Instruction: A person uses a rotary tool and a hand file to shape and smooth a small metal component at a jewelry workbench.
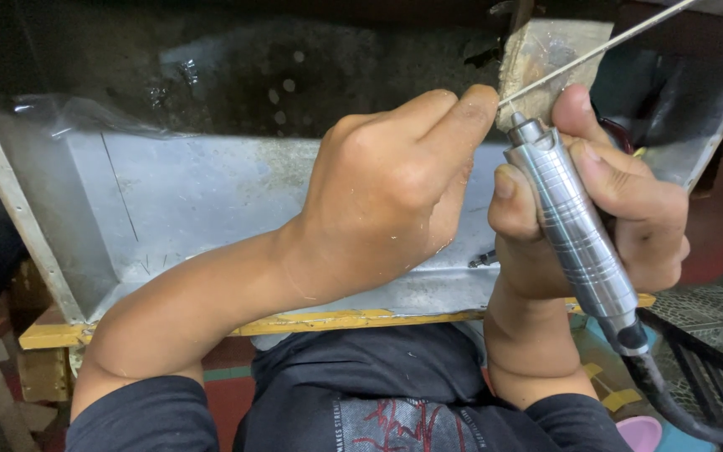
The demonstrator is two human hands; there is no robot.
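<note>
My right hand (621,209) grips a silver ribbed rotary tool handpiece (575,230), tip pointing up and away, with a black flexible cable (671,393) trailing from its lower end. My left hand (387,192) is curled in a fist, fingertips pinching one end of a thin metal wire (604,46) that runs up to the right. The tool's tip meets the wire beside a worn wooden bench peg (546,50). What lies inside my left fist is hidden.
A grey sheet-metal catch tray (186,201) spreads under the hands, with a yellow-painted wooden edge (311,322) at its front. A small drill bit (483,259) lies on the tray. A black mesh stool (713,335) stands at the right.
</note>
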